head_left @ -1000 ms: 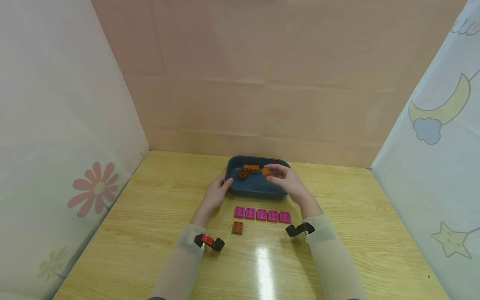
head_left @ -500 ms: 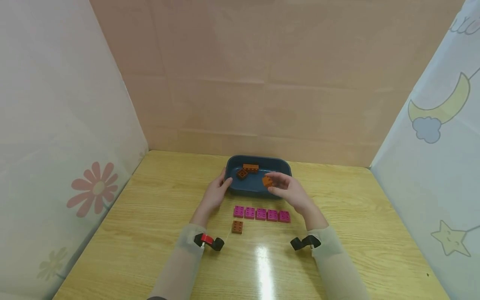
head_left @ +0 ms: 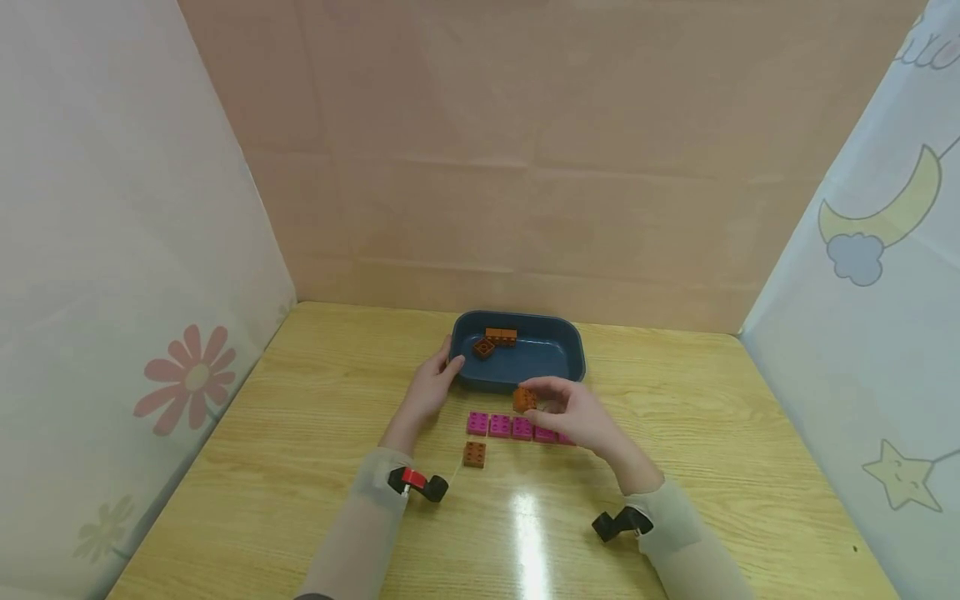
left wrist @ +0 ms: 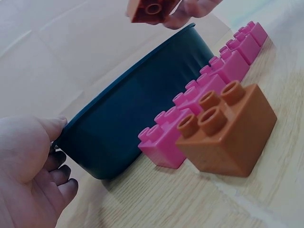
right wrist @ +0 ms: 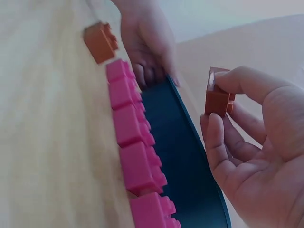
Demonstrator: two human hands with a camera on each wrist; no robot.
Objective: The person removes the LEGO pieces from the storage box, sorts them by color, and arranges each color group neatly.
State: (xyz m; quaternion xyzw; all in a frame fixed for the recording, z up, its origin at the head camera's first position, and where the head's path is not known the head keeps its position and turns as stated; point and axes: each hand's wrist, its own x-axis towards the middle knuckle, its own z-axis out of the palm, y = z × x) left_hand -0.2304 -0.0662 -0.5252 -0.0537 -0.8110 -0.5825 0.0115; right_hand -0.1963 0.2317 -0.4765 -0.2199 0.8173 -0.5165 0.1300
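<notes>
My left hand (head_left: 431, 389) grips the left end of a dark blue plastic bin (head_left: 536, 360), thumb at the rim and fingers curled against the outer wall. My right hand (head_left: 577, 414) pinches an orange-brown toy building brick (head_left: 524, 399) between thumb and fingers. That brick hangs in front of the bin, above a row of several pink bricks (head_left: 500, 425); the right hand partly covers the row's right end. In the right wrist view the held brick (right wrist: 217, 97) shows its studs facing the palm. Another orange-brown brick (left wrist: 228, 133) stands studs up, nearer to me than the row's left end.
Inside the bin's left part lie more orange-brown bricks, one (head_left: 483, 347) tilted against others (head_left: 501, 336). The wooden table (head_left: 337, 375) ends at a pinkish back curtain (head_left: 450, 208), with printed cloths at both sides.
My right hand has carried the orange-brown brick out of the bin, toward me and over the pink row. The left hand stays at the bin's left end.
</notes>
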